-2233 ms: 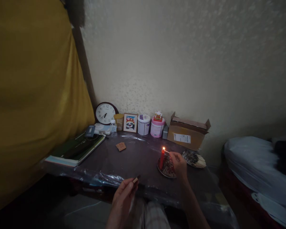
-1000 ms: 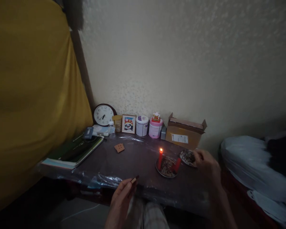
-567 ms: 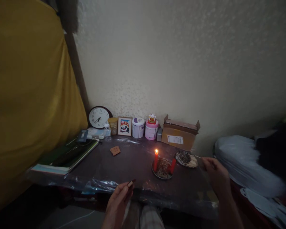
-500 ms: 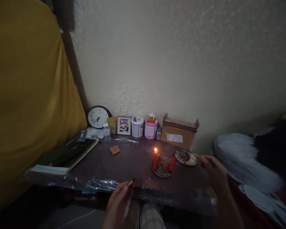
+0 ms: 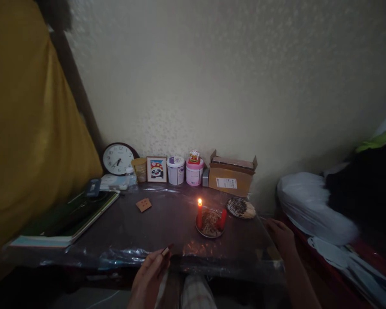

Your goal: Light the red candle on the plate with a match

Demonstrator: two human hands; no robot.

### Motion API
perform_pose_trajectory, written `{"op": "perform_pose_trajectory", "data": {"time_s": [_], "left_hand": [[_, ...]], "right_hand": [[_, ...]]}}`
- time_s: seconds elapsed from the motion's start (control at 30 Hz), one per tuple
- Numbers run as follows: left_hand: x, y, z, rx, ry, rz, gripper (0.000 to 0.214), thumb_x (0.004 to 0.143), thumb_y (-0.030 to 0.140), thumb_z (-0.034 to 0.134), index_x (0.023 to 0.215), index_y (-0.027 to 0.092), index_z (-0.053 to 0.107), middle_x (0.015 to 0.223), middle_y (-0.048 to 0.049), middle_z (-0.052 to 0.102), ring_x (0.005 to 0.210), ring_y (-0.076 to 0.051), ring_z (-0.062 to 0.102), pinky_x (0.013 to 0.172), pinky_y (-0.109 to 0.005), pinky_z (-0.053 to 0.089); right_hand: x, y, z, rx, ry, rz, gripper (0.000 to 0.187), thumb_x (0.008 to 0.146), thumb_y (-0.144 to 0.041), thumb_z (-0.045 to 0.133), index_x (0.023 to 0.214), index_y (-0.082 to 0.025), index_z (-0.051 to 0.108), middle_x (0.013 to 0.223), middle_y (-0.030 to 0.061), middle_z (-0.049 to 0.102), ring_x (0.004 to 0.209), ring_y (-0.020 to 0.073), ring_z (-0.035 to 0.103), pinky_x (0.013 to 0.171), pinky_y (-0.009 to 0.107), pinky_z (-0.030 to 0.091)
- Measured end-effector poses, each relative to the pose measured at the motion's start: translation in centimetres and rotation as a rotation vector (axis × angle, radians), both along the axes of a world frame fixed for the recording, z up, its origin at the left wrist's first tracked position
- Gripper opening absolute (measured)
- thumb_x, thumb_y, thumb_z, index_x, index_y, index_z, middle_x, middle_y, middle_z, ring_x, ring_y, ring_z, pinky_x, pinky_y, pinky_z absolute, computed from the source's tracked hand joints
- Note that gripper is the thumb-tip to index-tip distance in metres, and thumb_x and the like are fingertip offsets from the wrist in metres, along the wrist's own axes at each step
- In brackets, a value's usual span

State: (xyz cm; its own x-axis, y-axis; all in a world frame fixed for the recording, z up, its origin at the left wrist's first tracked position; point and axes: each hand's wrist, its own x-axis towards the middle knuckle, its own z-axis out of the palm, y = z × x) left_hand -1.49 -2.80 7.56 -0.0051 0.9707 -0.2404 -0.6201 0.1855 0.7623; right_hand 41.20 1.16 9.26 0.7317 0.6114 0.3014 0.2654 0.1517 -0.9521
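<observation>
My left hand [image 5: 151, 270] is closed in front of the table's near edge, pinching a small flat matchbox-like piece [image 5: 166, 250] with a pale face and a dark edge. At the table's right edge my right hand [image 5: 279, 234] is closed, fingertips together on a thin matchstick [image 5: 262, 218], which shows only faintly. A dish of matches [image 5: 241, 208] with dark heads and pale sticks lies just left of that hand. Nearer the middle, a round dish [image 5: 209, 234] holds a lit red candle [image 5: 200, 216] and a shorter, leaning, unlit red candle [image 5: 223, 219].
Along the wall stand a clock [image 5: 118, 159], a panda picture frame [image 5: 157, 169], two tins [image 5: 176, 171] and a cardboard box [image 5: 231, 178]. Green books [image 5: 67, 219] lie at left, brown card pieces [image 5: 143, 204] on the plastic-covered table. White bags [image 5: 312, 206] sit at right.
The view has turned right, so the table's things appear farther left. My right hand has dropped a little and drawn away from the dish of matches. My left hand keeps its grip.
</observation>
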Motion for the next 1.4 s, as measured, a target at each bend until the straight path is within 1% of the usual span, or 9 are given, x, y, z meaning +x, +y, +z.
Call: {"op": "perform_pose_trajectory", "data": {"time_s": [0.23,0.47,0.6,0.73,0.93,1.03,1.17,1.27,1.4], "left_hand": [[0.6,0.2,-0.3,-0.021,0.017,0.026,0.032,0.058,0.038,0.076,0.083,0.018,0.071,0.096,-0.0082,0.073,0.101,-0.026,0.062,0.089,-0.036,0.047],[0.6,0.6,-0.3,-0.058,-0.004,0.018,0.039,0.045,0.037,0.083,0.077,0.017,0.072,0.085,-0.0055,0.075,0.091,-0.022,0.065,0.084,-0.029,0.050],[0.5,0.6,0.0,-0.091,-0.039,0.040,0.041,0.037,0.036,0.086,0.071,0.018,0.073,0.082,-0.0046,0.076,0.086,-0.019,0.066,0.079,-0.024,0.052],[0.4,0.6,0.0,-0.130,-0.045,0.031,0.040,0.037,0.036,0.086,0.070,0.018,0.073,0.080,-0.0051,0.076,0.083,-0.019,0.066,0.076,-0.023,0.053],[0.6,0.4,0.1,-0.137,-0.054,0.029,0.038,0.039,0.033,0.086,0.070,0.017,0.073,0.081,-0.0058,0.075,0.085,-0.020,0.066,0.077,-0.025,0.053],[1.0,-0.1,0.3,-0.124,-0.059,0.036,0.038,0.042,0.033,0.085,0.074,0.018,0.073,0.084,-0.0056,0.075,0.086,-0.020,0.066,0.079,-0.026,0.052],[1.6,-0.5,0.5,-0.123,-0.050,0.029,0.031,0.043,0.031,0.084,0.068,0.018,0.071,0.078,-0.0043,0.074,0.081,-0.021,0.066,0.079,-0.029,0.051],[1.9,-0.9,0.8,-0.078,-0.025,-0.024,0.028,0.048,0.031,0.082,0.070,0.017,0.071,0.079,-0.0054,0.073,0.085,-0.023,0.065,0.083,-0.032,0.048],[2.2,-1.9,1.2,-0.016,-0.051,-0.048,0.026,0.055,0.034,0.079,0.071,0.016,0.070,0.081,-0.0082,0.073,0.087,-0.024,0.065,0.083,-0.033,0.046]], "right_hand": [[2.1,2.7,-1.9,-0.166,-0.072,-0.058,0.030,0.046,-0.043,0.065,0.058,-0.016,0.069,0.058,0.0061,0.068,0.060,0.0221,0.059,0.056,0.032,0.044],[2.2,5.7,-3.1,-0.222,-0.154,-0.063,0.036,0.053,-0.048,0.058,0.065,-0.016,0.071,0.069,0.0083,0.071,0.070,0.0257,0.063,0.062,0.032,0.043],[2.2,6.6,-3.2,-0.244,-0.180,-0.065,0.030,0.053,-0.046,0.058,0.061,-0.019,0.070,0.065,0.0072,0.071,0.068,0.0259,0.063,0.061,0.032,0.044],[2.0,7.0,-3.0,-0.252,-0.184,-0.087,0.023,0.052,-0.041,0.059,0.056,-0.020,0.069,0.065,0.0073,0.071,0.069,0.0273,0.063,0.063,0.034,0.044],[1.2,5.5,-1.7,-0.188,-0.163,-0.137,0.036,0.057,-0.046,0.056,0.072,-0.016,0.070,0.078,0.0114,0.071,0.077,0.0272,0.062,0.071,0.036,0.045],[-0.5,3.3,-0.4,-0.141,-0.140,-0.140,0.044,0.061,-0.049,0.054,0.082,-0.014,0.068,0.080,0.0099,0.069,0.074,0.0232,0.061,0.066,0.032,0.046],[-5.7,-0.6,1.0,-0.107,-0.127,-0.040,0.040,0.064,-0.052,0.058,0.081,-0.017,0.068,0.065,0.0022,0.065,0.061,0.0175,0.058,0.056,0.025,0.045],[-10.7,-3.1,0.9,-0.155,-0.093,0.180,0.034,0.064,-0.051,0.061,0.075,-0.020,0.068,0.060,0.0008,0.063,0.059,0.0175,0.058,0.056,0.024,0.047],[-16.9,-4.8,-0.6,-0.208,-0.060,0.440,0.033,0.067,-0.054,0.061,0.068,-0.022,0.068,0.062,0.0013,0.065,0.059,0.0193,0.060,0.056,0.025,0.048]]}}
